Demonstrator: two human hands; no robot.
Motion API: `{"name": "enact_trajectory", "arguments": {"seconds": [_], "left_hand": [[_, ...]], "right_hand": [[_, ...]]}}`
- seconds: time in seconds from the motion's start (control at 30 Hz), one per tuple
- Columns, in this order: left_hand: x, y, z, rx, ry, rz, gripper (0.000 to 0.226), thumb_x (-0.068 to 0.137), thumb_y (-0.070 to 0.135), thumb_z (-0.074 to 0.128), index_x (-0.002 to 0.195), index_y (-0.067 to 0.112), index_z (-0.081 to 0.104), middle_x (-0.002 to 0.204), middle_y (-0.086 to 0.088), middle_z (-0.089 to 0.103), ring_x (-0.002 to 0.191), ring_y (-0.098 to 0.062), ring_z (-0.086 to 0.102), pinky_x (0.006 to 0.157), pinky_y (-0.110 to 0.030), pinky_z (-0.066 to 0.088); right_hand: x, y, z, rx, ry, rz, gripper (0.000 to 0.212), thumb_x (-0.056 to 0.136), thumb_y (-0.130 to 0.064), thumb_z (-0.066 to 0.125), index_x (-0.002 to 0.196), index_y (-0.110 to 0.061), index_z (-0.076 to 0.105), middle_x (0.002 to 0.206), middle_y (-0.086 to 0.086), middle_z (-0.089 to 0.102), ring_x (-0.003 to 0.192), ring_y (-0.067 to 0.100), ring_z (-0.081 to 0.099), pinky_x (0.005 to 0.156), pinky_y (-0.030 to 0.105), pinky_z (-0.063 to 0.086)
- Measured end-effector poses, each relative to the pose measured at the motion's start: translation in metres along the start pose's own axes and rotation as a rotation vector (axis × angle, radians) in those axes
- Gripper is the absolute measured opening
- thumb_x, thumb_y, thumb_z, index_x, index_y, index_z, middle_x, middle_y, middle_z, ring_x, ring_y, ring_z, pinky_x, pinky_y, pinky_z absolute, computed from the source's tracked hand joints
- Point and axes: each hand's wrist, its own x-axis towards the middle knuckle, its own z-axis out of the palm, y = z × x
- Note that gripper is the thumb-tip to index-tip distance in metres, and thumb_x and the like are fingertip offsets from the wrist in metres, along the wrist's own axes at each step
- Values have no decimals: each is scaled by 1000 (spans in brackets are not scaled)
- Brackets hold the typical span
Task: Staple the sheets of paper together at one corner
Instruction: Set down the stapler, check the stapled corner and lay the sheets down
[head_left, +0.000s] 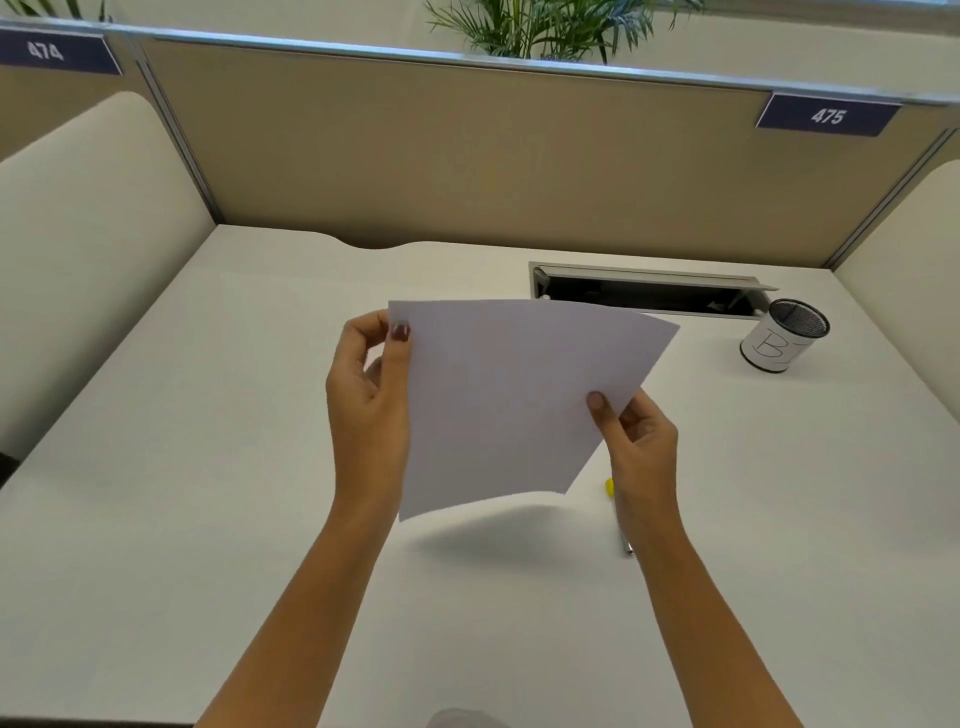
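White sheets of paper are held in the air above the white desk, tilted, casting a shadow below. My left hand pinches their upper left corner between thumb and fingers. My right hand pinches the right edge near the lower corner, thumb on top. I cannot tell how many sheets there are. A small object with a yellow end and a metal part lies on the desk under my right wrist, mostly hidden; whether it is the stapler is unclear.
A mesh pen cup wrapped in white paper stands at the back right. An open cable tray is set into the desk behind the paper. Beige partition panels enclose the desk at the back and sides.
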Motion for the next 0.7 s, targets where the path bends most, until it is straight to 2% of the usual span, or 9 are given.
{"name": "enact_trajectory", "arguments": {"seconds": [0.13, 0.27, 0.33, 0.4, 0.47, 0.57, 0.7], "left_hand": [[-7, -7, 6, 17, 66, 111, 12, 100, 17, 39, 109, 11, 45, 98, 8, 54, 84, 8, 58, 65, -6, 46], [-11, -19, 9, 4, 75, 123, 12, 100, 16, 39, 108, 10, 45, 98, 6, 54, 84, 7, 57, 67, -7, 46], [-13, -27, 9, 10, 69, 105, 13, 100, 17, 40, 108, 9, 47, 97, 7, 55, 82, 7, 57, 67, -8, 46], [-15, -37, 8, 16, 70, 74, 16, 100, 18, 40, 107, 7, 49, 93, 8, 56, 78, 6, 56, 64, -8, 44], [-17, -49, 7, 41, 66, 34, 17, 101, 21, 38, 105, 8, 49, 86, 10, 55, 71, 5, 54, 60, -8, 43], [-22, -65, 7, 89, 47, -9, 13, 100, 20, 40, 105, 14, 50, 86, 9, 57, 73, 3, 55, 62, -10, 45], [-25, -67, 6, 97, 75, -1, 16, 100, 21, 41, 105, 32, 51, 93, 11, 60, 80, 3, 58, 68, -11, 48]], "right_hand": [[-7, -6, 5, 44, 75, -40, 27, 93, -10, 56, 119, -4, 61, 107, 4, 70, 91, 7, 69, 76, 16, 53], [-13, 0, 5, 31, 110, -53, 22, 92, -9, 58, 113, -8, 63, 98, -6, 71, 88, 3, 68, 74, 14, 53], [-16, 8, 1, -8, 97, -45, 18, 91, -9, 60, 105, -19, 66, 91, -16, 73, 87, 3, 68, 74, 14, 52], [-18, 18, 0, -74, 72, -24, 23, 91, -12, 61, 101, -32, 65, 92, -20, 73, 93, 6, 68, 77, 19, 53], [-20, 26, 1, -112, 53, -5, 26, 92, -12, 60, 101, -36, 64, 94, -19, 72, 97, 9, 67, 83, 23, 55], [-22, 31, 3, -125, 48, -5, 30, 93, -8, 57, 100, -37, 63, 94, -19, 71, 94, 6, 67, 88, 27, 54], [-24, 27, 4, -145, 62, -49, 30, 94, -10, 55, 98, -39, 63, 91, -23, 71, 94, 8, 66, 88, 28, 53]]}}
